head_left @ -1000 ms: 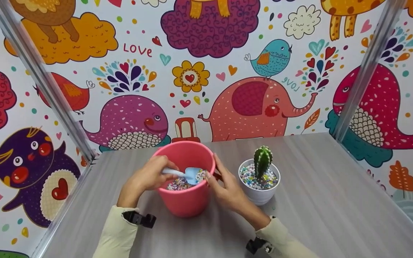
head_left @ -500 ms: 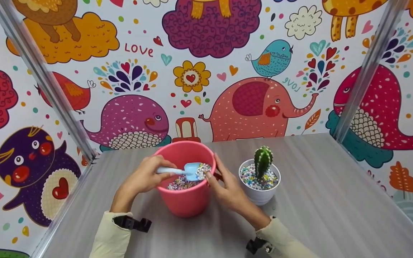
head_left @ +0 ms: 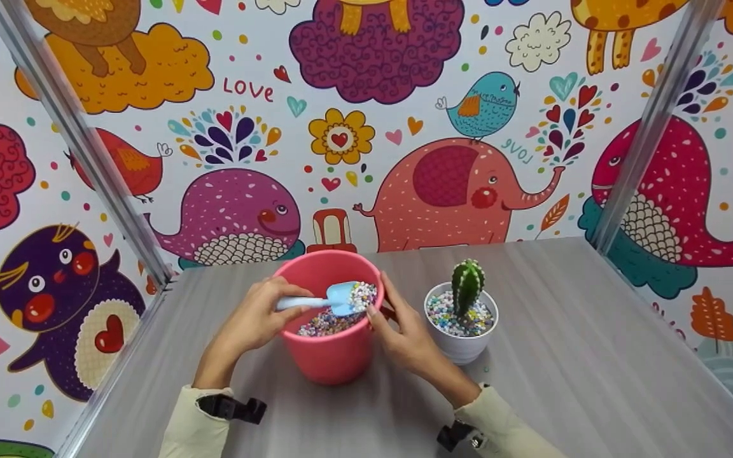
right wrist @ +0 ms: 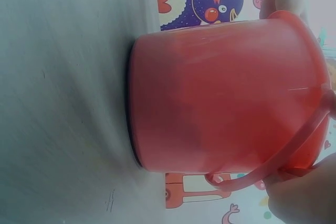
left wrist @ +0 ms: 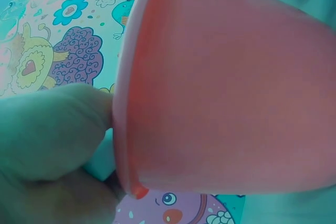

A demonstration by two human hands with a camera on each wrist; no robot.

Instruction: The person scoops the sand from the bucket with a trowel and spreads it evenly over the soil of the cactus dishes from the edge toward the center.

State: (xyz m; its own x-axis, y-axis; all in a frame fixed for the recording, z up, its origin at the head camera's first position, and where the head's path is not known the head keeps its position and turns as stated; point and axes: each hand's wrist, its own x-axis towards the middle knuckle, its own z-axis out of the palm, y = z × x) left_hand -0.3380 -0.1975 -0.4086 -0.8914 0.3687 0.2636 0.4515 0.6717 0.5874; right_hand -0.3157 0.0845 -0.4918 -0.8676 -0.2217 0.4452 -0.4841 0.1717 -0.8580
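A pink bucket [head_left: 329, 361] stands on the table with small multicoloured beads [head_left: 325, 323] in it. My left hand [head_left: 249, 318] pinches the pale handle of a small light-blue shovel [head_left: 339, 299] inside the bucket's mouth. A heap of mostly white beads [head_left: 363, 296] lies on the blade, near the right side of the rim. My right hand [head_left: 404, 334] grips that side of the rim, thumb toward the inside. In the right wrist view, the bucket's red carrying handle [right wrist: 286, 153] hangs along its side by this hand. The left wrist view shows mostly the bucket wall [left wrist: 226, 87].
Right of the bucket stands a white pot [head_left: 462, 348] of coloured beads with a green cactus [head_left: 468, 289] upright in it. One stray bead lies in front of the pot. A wall with cartoon animals [head_left: 443, 197] borders the grey table [head_left: 570, 356] behind, with metal posts at both sides.
The shovel has risen a little inside the bucket and more of its load of beads shows. My left hand has drawn back slightly left. The right hand and bucket stay in place.
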